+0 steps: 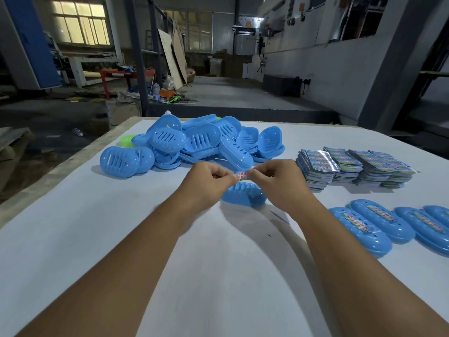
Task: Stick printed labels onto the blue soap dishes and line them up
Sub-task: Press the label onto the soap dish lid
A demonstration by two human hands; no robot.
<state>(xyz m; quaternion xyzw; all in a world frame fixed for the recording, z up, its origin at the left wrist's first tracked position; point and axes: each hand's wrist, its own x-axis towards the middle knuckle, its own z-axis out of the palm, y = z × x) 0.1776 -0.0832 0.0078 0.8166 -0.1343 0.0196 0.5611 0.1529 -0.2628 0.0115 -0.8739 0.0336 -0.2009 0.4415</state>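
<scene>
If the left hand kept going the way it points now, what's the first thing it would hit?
Probably the right hand: the left hand points right along the label both pinch. Depth is unclear.

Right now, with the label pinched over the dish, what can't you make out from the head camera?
- label: print too small to read; both ends hidden by left hand and right hand.
- soap dish beneath: its ends covered by the wrists.
- labelled dishes: row cut off by the right frame edge.
- label stacks: count unreadable.
</scene>
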